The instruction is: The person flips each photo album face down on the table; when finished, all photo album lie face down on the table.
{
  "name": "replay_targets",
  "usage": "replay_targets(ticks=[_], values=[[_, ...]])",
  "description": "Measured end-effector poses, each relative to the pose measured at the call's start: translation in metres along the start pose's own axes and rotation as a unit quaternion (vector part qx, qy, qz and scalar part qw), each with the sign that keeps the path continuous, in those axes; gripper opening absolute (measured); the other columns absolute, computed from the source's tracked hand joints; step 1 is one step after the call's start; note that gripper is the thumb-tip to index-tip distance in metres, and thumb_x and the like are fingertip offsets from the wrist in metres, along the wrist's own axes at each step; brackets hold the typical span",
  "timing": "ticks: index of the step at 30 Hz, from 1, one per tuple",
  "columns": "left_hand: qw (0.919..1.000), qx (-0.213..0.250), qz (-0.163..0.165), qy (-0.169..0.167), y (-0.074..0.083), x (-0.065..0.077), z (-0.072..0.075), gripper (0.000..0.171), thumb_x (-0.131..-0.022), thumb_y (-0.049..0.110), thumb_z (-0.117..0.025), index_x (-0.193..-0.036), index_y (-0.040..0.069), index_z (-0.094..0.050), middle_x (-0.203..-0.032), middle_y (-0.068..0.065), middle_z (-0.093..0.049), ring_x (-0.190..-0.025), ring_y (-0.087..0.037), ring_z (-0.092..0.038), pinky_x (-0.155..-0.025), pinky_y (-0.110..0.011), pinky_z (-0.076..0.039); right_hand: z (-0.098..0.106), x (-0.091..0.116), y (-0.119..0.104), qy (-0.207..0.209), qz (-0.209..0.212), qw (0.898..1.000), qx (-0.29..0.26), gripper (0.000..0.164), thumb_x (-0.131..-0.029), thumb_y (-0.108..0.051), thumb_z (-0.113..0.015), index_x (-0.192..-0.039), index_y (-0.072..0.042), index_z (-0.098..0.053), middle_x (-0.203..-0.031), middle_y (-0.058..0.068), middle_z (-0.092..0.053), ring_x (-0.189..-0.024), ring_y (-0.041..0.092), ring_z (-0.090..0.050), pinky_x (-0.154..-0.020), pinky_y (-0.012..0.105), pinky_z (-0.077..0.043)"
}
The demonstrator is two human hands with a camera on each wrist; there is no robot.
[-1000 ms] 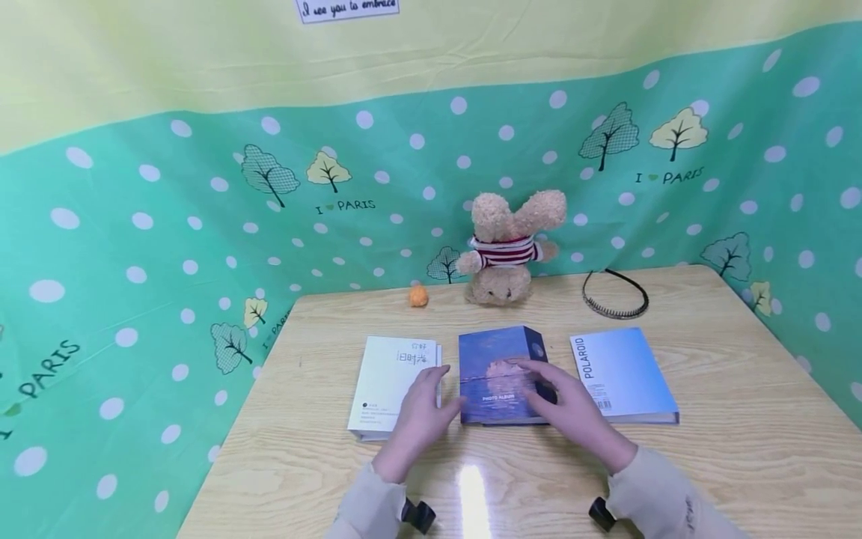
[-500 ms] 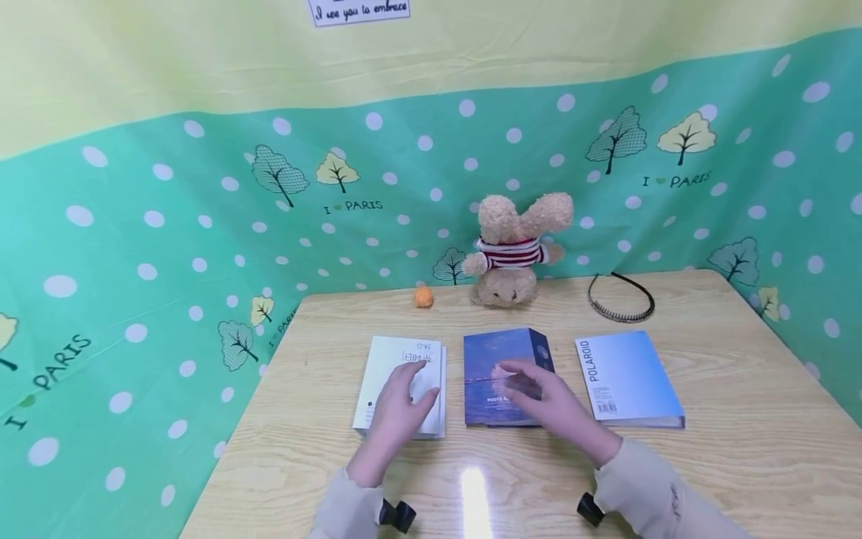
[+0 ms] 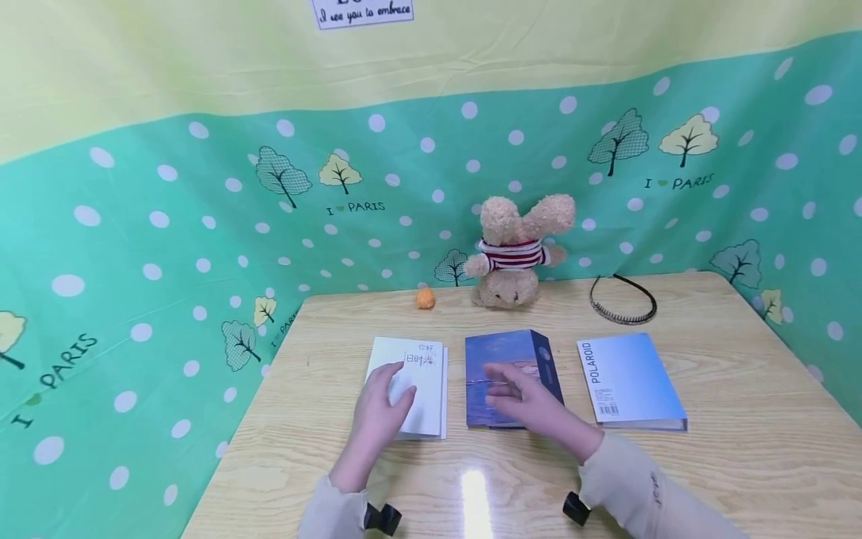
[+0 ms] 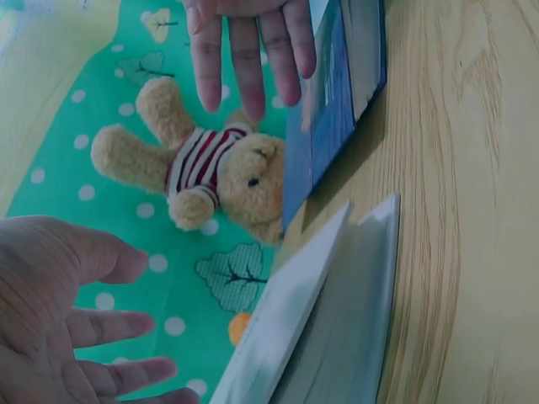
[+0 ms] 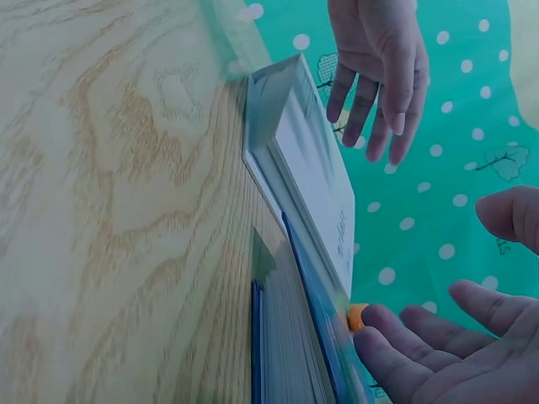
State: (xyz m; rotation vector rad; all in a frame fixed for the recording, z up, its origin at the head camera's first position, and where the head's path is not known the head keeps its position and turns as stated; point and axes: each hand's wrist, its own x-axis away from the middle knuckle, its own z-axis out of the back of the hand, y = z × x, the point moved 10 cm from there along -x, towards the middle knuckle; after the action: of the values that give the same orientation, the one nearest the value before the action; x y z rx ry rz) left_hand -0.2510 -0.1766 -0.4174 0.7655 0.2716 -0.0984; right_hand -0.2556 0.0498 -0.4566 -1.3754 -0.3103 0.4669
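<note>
In the head view, my left hand [image 3: 380,408] hovers over the right part of a white album [image 3: 420,397] with dark lettering. Its fingers and thumb are spread and hold nothing. My right hand [image 3: 528,404] is above a blue photo album [image 3: 491,352] with a sea picture on its cover, fingers loosely bent and nothing in them. Both wrist views show a gap between the hands and the albums. The blue album's cover [image 5: 324,324] stands slightly raised from its pages in the right wrist view. My right hand hides part of its cover picture.
On the right lies a light-blue album [image 3: 629,378] marked POLAROID. A black headband [image 3: 622,318], an upside-down plush toy [image 3: 512,251] in a striped top and a small orange ball [image 3: 425,298] are along the table's back. A green dotted cloth [image 3: 377,247] hangs behind.
Both hands have moved left: the left one further over the white album, the right one away from the blue album's right edge toward its middle. The albums have stayed where they were; the view shifted slightly.
</note>
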Motion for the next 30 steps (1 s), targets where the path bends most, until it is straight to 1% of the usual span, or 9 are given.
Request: replay_targets(ticks=[2,7,11,14,17,21,24,27,30], values=[[1.0,-0.005,0.003,0.004,-0.004,0.0,0.003,0.046,-0.086,0.014,-0.07,-0.128,-0.001,-0.059,-0.133,-0.02,-0.054,-0.123,-0.039,-0.05,-0.102,-0.053,-0.041,-0.004,-0.002,0.001,-0.01,0.001,1.0,-0.003,0.064,-0.095,-0.019,-0.063,-0.148,0.002,-0.033,-0.148,0.027,-0.036,-0.126,0.043,-0.047,-0.098,0.033,-0.048],[0.9992,-0.019,0.035,0.001,-0.016,0.001,0.008,0.049,-0.086,0.015,-0.069,-0.131,-0.002,-0.056,-0.138,-0.027,-0.047,-0.126,-0.046,-0.045,-0.102,-0.059,-0.037,-0.016,-0.006,0.001,-0.03,-0.01,0.999,-0.017,0.065,-0.097,-0.019,-0.06,-0.149,0.004,-0.029,-0.151,0.028,-0.032,-0.129,0.044,-0.044,-0.1,0.037,-0.047],[0.998,-0.03,0.056,0.0,-0.023,0.003,0.01,0.053,-0.086,0.016,-0.07,-0.133,-0.003,-0.054,-0.142,-0.033,-0.038,-0.127,-0.052,-0.04,-0.103,-0.063,-0.035,-0.025,-0.009,0.005,-0.046,-0.035,0.998,-0.028,0.067,-0.098,-0.02,-0.059,-0.152,0.001,-0.025,-0.154,0.025,-0.029,-0.132,0.043,-0.041,-0.104,0.043,-0.043],[0.9976,-0.033,0.061,-0.001,-0.027,0.004,0.011,0.054,-0.086,0.016,-0.07,-0.133,-0.004,-0.053,-0.143,-0.035,-0.036,-0.128,-0.053,-0.039,-0.103,-0.064,-0.034,-0.033,-0.011,0.006,-0.062,-0.045,0.996,-0.045,0.069,-0.098,-0.023,-0.06,-0.153,-0.001,-0.024,-0.155,0.023,-0.027,-0.134,0.043,-0.038,-0.106,0.044,-0.041],[0.9976,-0.031,0.062,-0.006,-0.03,0.005,0.01,0.056,-0.086,0.017,-0.069,-0.134,-0.006,-0.052,-0.143,-0.036,-0.034,-0.129,-0.054,-0.037,-0.104,-0.063,-0.033,-0.039,-0.013,0.007,-0.072,-0.046,0.995,-0.059,0.072,-0.097,-0.025,-0.062,-0.152,0.0,-0.024,-0.154,0.026,-0.026,-0.135,0.045,-0.036,-0.105,0.044,-0.041],[0.9974,-0.024,0.066,-0.017,-0.033,0.007,0.008,0.059,-0.087,0.017,-0.069,-0.135,-0.009,-0.049,-0.145,-0.037,-0.03,-0.131,-0.054,-0.034,-0.106,-0.063,-0.031,-0.046,-0.015,0.01,-0.075,-0.05,0.993,-0.079,0.071,-0.096,-0.019,-0.062,-0.152,0.002,-0.023,-0.154,0.029,-0.024,-0.136,0.047,-0.033,-0.105,0.044,-0.041],[0.9969,-0.019,0.072,-0.022,-0.035,0.008,0.008,0.061,-0.087,0.017,-0.069,-0.137,-0.009,-0.046,-0.146,-0.037,-0.028,-0.131,-0.055,-0.033,-0.106,-0.064,-0.03,-0.051,-0.015,0.012,-0.079,-0.058,0.992,-0.082,0.071,-0.095,-0.018,-0.063,-0.152,0.0,-0.023,-0.155,0.027,-0.023,-0.137,0.045,-0.033,-0.106,0.044,-0.039],[0.9968,-0.015,0.074,-0.027,-0.036,0.01,0.007,0.065,-0.087,0.017,-0.07,-0.14,-0.009,-0.043,-0.147,-0.038,-0.026,-0.131,-0.055,-0.033,-0.105,-0.065,-0.03,-0.056,-0.015,0.014,-0.082,-0.06,0.991,-0.083,0.073,-0.094,-0.018,-0.064,-0.152,-0.001,-0.024,-0.155,0.027,-0.023,-0.136,0.044,-0.034,-0.107,0.044,-0.038],[0.9966,-0.013,0.074,-0.033,-0.037,0.011,0.004,0.069,-0.086,0.018,-0.07,-0.142,-0.008,-0.039,-0.148,-0.038,-0.023,-0.13,-0.056,-0.033,-0.104,-0.066,-0.031,-0.06,-0.015,0.015,-0.081,-0.062,0.991,-0.087,0.073,-0.094,-0.018,-0.065,-0.152,-0.001,-0.024,-0.154,0.028,-0.023,-0.138,0.043,-0.031,-0.109,0.045,-0.035]])
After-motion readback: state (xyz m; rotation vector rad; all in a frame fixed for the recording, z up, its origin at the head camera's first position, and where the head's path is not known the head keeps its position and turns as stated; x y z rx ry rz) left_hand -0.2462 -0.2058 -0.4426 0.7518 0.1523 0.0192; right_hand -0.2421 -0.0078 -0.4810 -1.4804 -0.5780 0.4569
